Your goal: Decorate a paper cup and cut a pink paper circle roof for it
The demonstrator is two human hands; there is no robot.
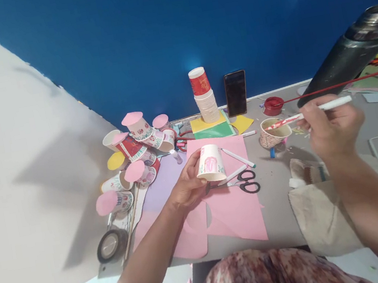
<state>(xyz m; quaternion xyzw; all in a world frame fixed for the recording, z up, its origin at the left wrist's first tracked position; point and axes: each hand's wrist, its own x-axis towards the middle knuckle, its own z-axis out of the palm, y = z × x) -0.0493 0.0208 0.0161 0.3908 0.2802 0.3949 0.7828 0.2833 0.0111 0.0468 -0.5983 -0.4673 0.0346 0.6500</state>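
Mottled cloth (255, 277) of the wearer's top lay nearest, along the bottom of the view, with the grey table (278, 223) beyond it. Over pink paper (239, 222), the left hand (188, 182) had its thumb and fingers wrapped round the side of a white paper cup (213, 154). That cup was upside down, its long axis running away from the wearer — open rim near, base toward the blue wall (142, 38) — with pink and green marks on its side. The hands were well apart. Off to the right, the right hand (333, 127) pinched a white pen-like tool (294, 119), which lay almost crosswise, its reddened end pointing left. That end was over a patterned tub (269, 141); whether it touched the inside, I could not tell. What seemed to matter most was that sideways gap: the held cup sat left of the tip and a little nearer the wearer, its marked side uncovered.
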